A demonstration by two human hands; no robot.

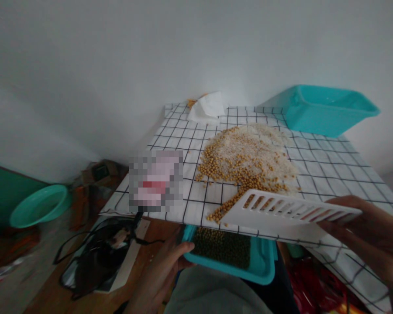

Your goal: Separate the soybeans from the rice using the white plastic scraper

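Observation:
My left hand [177,257] grips the left rim of a teal plastic bin [237,272] just below the table's front edge. Inside it lie dark green beans [231,250] with yellow soybeans at the far left. In my right hand [363,229] is a white plastic piece with slots [275,218], held by its right end. Its lower left end is beside a narrow trail of soybeans [221,212] near the edge. Behind it, a pile of white rice grains [265,141] spreads over the tabletop, with soybeans [212,163] mixed along its left and front.
A checkered cloth [327,165] covers the table. At the back right stands a larger teal container [317,113]; white paper [208,107] lies against the wall. A blurred-out pinkish object [155,181] is at the left. A black bag [98,253] and green basin [41,205] are lower left.

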